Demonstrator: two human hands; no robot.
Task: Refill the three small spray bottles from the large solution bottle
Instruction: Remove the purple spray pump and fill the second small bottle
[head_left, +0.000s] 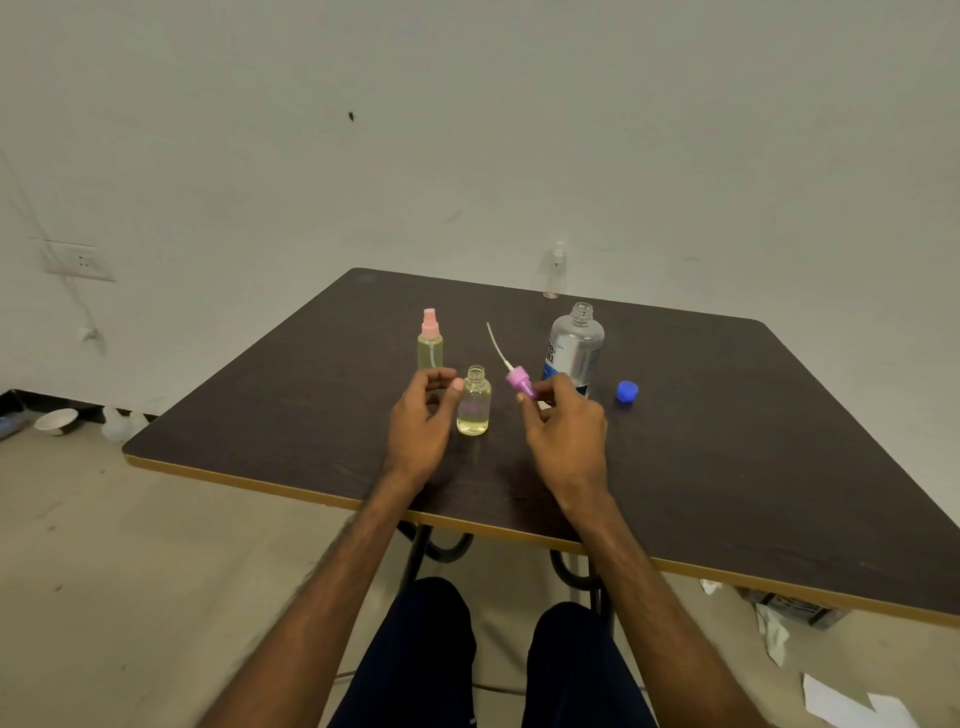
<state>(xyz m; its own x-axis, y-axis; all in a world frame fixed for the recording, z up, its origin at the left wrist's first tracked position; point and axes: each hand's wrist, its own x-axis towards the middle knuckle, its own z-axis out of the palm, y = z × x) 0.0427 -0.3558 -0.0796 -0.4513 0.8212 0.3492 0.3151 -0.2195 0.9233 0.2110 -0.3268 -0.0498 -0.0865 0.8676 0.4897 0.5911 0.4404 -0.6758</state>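
Right hand (566, 431) pinches a purple spray head (521, 383) between the thumb and the first fingers, a little above the table (727, 441). The white dip tube (496, 344) of this head points up and away to the left, free in the air. Left hand (421, 421) is loosely curled in a C shape and grips nothing. Its thumb tip is just beside the shoulder of the open small bottle (474, 402), but it cannot be told if the thumb touches it.

This open small bottle stands upright between the two hands, with no top on its neck and some yellowish liquid inside. Behind the left hand stands the pink-topped spray bottle (430, 343), upright and closed, also with pale yellow liquid. The large solution bottle (575, 348) stands upright behind the right hand. Its neck is uncovered, its body is clear with a blue and white label, and the fingers of the right hand hide its lower part. The blue cap (627, 391) lies on the table near this bottle, on its right side and not touching it. A clear spray bottle (555, 270) stands at the far edge of the table, close to the wall (467, 130); it is small and blurred.

On the wall at the left there is a socket (78, 260). A bowl (56, 421) lies on the floor at the left, and papers (852, 701) lie on the floor at the right.
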